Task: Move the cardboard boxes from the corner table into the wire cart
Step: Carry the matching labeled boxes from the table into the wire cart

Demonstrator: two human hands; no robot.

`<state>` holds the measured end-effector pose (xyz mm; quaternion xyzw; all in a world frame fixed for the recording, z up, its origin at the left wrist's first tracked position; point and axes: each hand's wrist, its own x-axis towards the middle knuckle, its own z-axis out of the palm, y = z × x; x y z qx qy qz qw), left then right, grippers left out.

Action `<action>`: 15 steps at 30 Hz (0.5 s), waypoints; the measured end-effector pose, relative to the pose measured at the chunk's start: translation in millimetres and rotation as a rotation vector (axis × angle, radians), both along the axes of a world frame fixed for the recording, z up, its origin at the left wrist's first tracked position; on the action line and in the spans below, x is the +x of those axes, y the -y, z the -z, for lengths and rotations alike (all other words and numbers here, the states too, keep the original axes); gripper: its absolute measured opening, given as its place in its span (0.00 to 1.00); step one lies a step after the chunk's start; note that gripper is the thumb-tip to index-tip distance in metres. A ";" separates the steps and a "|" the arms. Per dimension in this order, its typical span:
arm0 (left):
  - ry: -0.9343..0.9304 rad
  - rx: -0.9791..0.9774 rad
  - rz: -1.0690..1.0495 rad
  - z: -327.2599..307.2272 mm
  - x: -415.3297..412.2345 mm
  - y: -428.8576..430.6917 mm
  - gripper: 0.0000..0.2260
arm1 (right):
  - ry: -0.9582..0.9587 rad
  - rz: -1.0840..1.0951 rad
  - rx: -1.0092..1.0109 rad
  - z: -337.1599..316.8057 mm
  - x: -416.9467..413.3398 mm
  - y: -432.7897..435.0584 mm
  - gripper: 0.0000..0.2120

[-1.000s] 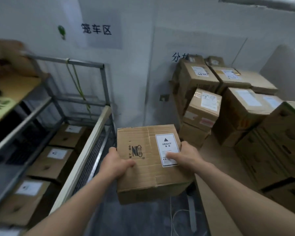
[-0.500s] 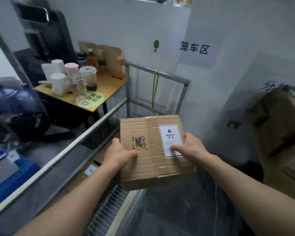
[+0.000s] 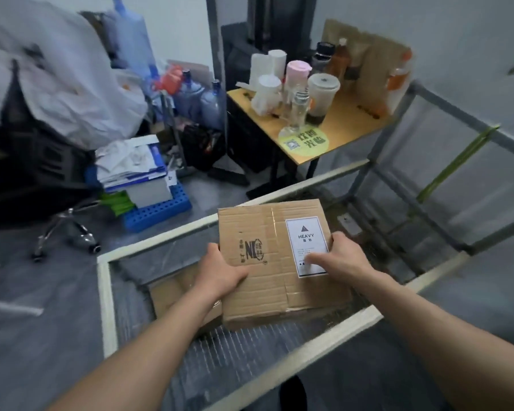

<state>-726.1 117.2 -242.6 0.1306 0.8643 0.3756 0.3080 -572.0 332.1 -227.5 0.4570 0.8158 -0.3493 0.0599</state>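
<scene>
Now the left hand (image 3: pixel 220 274) and right hand (image 3: pixel 343 259) grip the box (image 3: pixel 264 232) by opposite sides, over the cart (image 3: pixel 105 307). Lower it level (label (image 3: pixel 306 238) reads HEAVY); release once seated.

A box (image 3: pixel 276 262) is held over the open top of the cart (image 3: pixel 107 307); the left hand (image 3: pixel 220 274) grips its left edge and the right hand (image 3: pixel 341 259) its right edge, thumb on the label (image 3: pixel 307 247) that sits on the right half of the top face; below it and to the left, a second box (image 3: pixel 172 292) lies in the cart; a strap (image 3: pixel 457 161) hangs on the cart's frame at the far right; a table (image 3: pixel 353 126) stands just behind the cart's far rim, with cups and bottles (image 3: pixel 309 90) on it; left of the table, water jugs (image 3: pixel 196 99) stand on the floor; nearer, a crate (image 3: pixel 158 212) bears a stack of papers (image 3: pixel 131 161); a chair base (image 3: pixel 69 229) sits left of the crate.
</scene>
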 end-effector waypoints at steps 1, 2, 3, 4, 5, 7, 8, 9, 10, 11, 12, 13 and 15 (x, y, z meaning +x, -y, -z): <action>0.007 -0.012 -0.047 9.1 -2.3 8.2 0.27 | -0.004 -0.044 -0.016 10.6 -12.3 2.5 0.30; 0.014 -0.032 -0.094 19.1 -4.1 15.8 0.27 | -0.005 -0.085 -0.031 22.4 -23.9 5.2 0.29; 0.021 -0.060 -0.134 29.8 -5.4 23.3 0.26 | 0.001 -0.121 -0.045 34.9 -34.4 8.1 0.29; 0.031 -0.097 -0.168 41.1 -5.9 30.6 0.26 | 0.016 -0.156 -0.056 47.6 -44.2 11.8 0.30; 0.047 -0.135 -0.202 53.6 -5.8 38.5 0.26 | 0.039 -0.194 -0.063 61.3 -53.3 16.2 0.30; 0.087 -0.188 -0.266 80.9 -4.2 53.3 0.26 | 0.085 -0.255 -0.075 91.2 -67.0 25.7 0.31; 0.107 -0.204 -0.288 95.9 -3.0 60.4 0.27 | 0.104 -0.274 -0.083 106.9 -71.8 31.0 0.31; 0.127 -0.216 -0.302 111.5 -1.4 67.5 0.27 | 0.122 -0.293 -0.095 123.4 -75.4 37.2 0.30; 0.148 -0.225 -0.313 127.6 0.6 75.0 0.28 | 0.141 -0.309 -0.108 140.4 -78.2 43.9 0.29; 0.167 -0.231 -0.324 143.5 2.8 82.9 0.28 | 0.160 -0.324 -0.123 157.1 -80.1 50.9 0.29; 0.186 -0.238 -0.333 158.1 5.4 91.6 0.27 | 0.179 -0.339 -0.138 173.1 -81.1 58.5 0.28; 0.207 -0.251 -0.340 171.6 8.6 101.0 0.26 | 0.198 -0.355 -0.155 189.0 -81.3 66.7 0.29; 0.250 -0.282 -0.350 198.3 14.3 120.4 0.25 | 0.239 -0.380 -0.196 221.6 -80.7 84.7 0.29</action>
